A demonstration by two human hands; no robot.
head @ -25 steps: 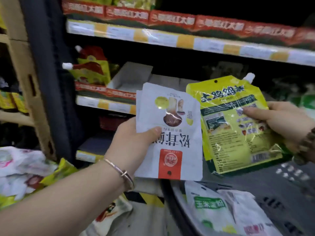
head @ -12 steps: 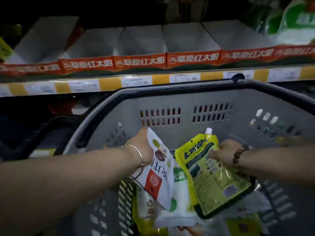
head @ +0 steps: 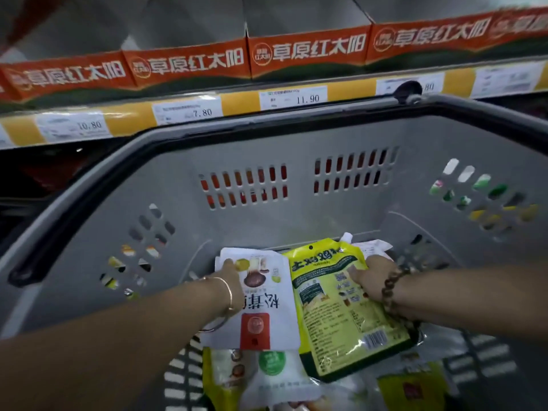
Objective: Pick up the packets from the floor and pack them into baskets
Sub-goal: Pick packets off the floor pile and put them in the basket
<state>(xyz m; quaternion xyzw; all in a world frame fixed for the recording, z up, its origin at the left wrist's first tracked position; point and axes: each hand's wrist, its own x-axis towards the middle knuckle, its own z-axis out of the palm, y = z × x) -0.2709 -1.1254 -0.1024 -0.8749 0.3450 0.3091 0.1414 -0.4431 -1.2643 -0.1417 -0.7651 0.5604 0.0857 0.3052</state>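
Plainly these are light, floppy things, we judge: the white packet (head: 267, 310) is a thin flat sachet that would bend under its own weight. The yellow pouch (head: 338, 321), glossy and with a spout at its top corner, looks slippery, so a pinch at an edge seam should serve better than a grab across the face. Our left hand (head: 234, 283) pinches the white packet by its left edge, thumb on the printed front, the other fingers hidden behind it. Our right hand (head: 370, 277) pinches the yellow pouch by its right edge in the same way. Both hang side by side, edges touching, down inside the grey basket (head: 296, 226), just above the loose packets (head: 275, 378) on its bottom, each reaching from its hand back toward us.
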